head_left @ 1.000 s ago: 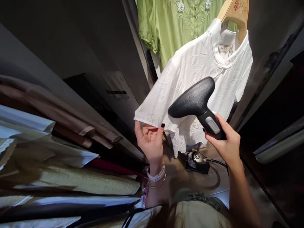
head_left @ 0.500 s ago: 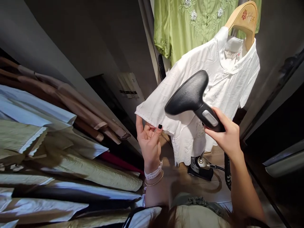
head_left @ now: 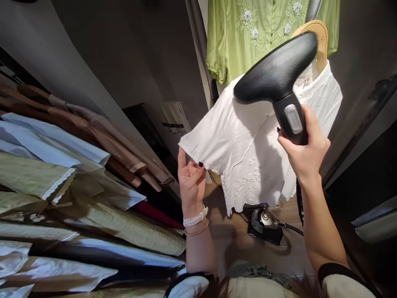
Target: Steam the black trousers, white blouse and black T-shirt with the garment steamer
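A white short-sleeved blouse (head_left: 214,132) hangs from a wooden hanger (head_left: 322,39). At its sleeve hem, my left hand (head_left: 192,182) pinches the cloth and holds the sleeve stretched out to the left. My right hand (head_left: 310,149) is wrapped round the handle of a black garment steamer head (head_left: 276,70). The steamer head is in front of the blouse's shoulder and collar, hiding part of them; whether it touches the cloth I cannot tell. Embroidery shows on the lower front of the blouse.
A green blouse (head_left: 229,49) with white flowers hangs behind. On the wooden floor stands the steamer's base (head_left: 265,225) with a black hose (head_left: 294,229). Rows of hanging clothes (head_left: 124,219) fill the left side. More garments (head_left: 376,221) hang at the right edge.
My right hand has moved the steamer head up and to the right, from the sleeve to the shoulder and collar. My left hand still holds the sleeve hem.
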{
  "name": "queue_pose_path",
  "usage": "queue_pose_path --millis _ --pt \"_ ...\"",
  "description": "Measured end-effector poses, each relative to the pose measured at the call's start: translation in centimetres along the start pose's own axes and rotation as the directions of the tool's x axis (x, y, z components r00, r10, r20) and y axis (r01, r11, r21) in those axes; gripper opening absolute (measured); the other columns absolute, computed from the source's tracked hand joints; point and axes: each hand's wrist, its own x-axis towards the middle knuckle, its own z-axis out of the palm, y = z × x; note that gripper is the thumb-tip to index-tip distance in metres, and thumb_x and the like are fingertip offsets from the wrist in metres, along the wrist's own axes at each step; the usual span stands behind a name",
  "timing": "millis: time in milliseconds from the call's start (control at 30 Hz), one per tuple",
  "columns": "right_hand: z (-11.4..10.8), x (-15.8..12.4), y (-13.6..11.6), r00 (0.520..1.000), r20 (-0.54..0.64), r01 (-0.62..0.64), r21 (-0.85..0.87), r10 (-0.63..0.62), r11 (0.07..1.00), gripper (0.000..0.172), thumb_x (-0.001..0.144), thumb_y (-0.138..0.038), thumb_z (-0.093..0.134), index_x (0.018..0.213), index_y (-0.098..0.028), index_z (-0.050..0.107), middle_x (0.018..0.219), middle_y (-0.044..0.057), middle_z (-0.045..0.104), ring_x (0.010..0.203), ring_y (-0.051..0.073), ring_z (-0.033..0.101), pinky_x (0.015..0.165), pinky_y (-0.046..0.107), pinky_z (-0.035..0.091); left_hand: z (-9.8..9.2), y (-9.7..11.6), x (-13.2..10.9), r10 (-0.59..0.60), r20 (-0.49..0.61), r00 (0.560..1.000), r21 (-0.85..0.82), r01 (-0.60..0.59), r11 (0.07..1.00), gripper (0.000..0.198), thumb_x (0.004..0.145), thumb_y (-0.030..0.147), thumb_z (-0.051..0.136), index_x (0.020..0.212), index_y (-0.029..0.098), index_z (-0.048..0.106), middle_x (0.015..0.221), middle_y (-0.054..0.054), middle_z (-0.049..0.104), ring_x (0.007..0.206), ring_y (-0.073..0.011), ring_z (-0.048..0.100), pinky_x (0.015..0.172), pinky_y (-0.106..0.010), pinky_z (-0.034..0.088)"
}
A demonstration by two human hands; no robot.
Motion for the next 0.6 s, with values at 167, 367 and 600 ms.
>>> queue_pose_path --millis 167,367,600 --pt "-0.5 -1.7 0.5 0.976 -0.210 -0.050 0.013 0.052 0.999 0.067 0.080 -0.026 0.073 0.145 -0.027 0.055 0.134 0.007 0.066 0.116 0.033 0.068 0.103 0.049 0.054 0.2 -0.7 0.5 -0.061 0.008 0.998 0.018 0.061 0.998 0.047 0.074 0.031 0.087 0.119 0.025 0.073 0.125 -0.010 0.072 0.114 -0.0191 0.068 0.097 -0.025 0.054" --pt "-2.1 -4.4 2.3 0.983 -0.153 -0.096 0.068 0.106 0.993 0.066 0.075 -0.027 0.079 0.139 -0.023 0.062 0.121 0.006 0.072 0.103 0.029 0.072 0.096 0.044 0.058 2.1 -1.8 0.4 -0.003 0.048 0.999 0.032 0.002 0.999 0.053 0.074 0.040 0.086 0.124 0.033 0.069 0.133 -0.007 0.067 0.127 -0.0241 0.061 0.105 -0.035 0.053" --pt "-3.2 -5.0 3.3 0.982 0.175 0.058 0.049 -0.065 0.997 0.064 0.079 -0.025 0.076 0.141 -0.029 0.060 0.131 0.005 0.070 0.111 0.027 0.071 0.096 0.038 0.059 4.4 -2.1 -0.1 0.148 0.037 0.988 0.337 -0.152 0.929 0.083 0.079 0.035 0.085 0.152 0.032 0.044 0.142 -0.010 0.060 0.135 -0.0229 0.057 0.113 -0.033 0.046"
